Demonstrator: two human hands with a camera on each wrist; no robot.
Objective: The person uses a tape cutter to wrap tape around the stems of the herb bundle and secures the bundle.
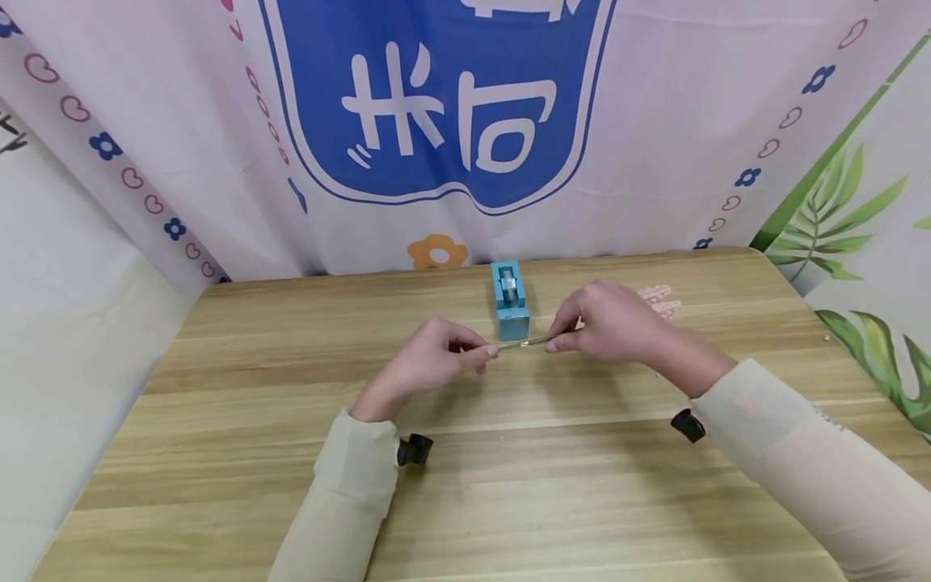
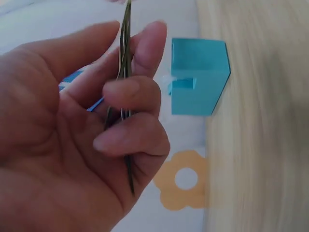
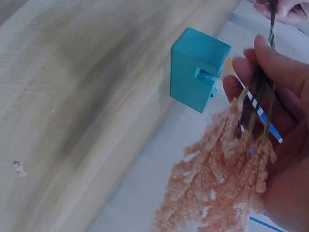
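A bunch of peach-pink flowers (image 3: pixel 217 169) with thin green stems (image 2: pixel 125 53) stretches between my two hands. My left hand (image 1: pixel 434 358) grips the lower stems, its fingers curled round them in the left wrist view. Close below the blossoms, my right hand (image 1: pixel 614 323) pinches the stems between thumb and fingers, and the flower heads spread out past that hand. A small shiny spot shows on the stems between the hands in the head view. Just beyond them stands a blue tape dispenser (image 1: pixel 514 323) with a roll of clear tape (image 1: pixel 509 287) in it.
The wooden table (image 1: pixel 254 404) ends at a hanging white cloth (image 1: pixel 655 162) with a blue emblem. Small pink crumbs (image 3: pixel 19 168) lie on the wood. A black wrist camera (image 1: pixel 414 449) sits at the left cuff, another black camera (image 1: pixel 688 425) at the right.
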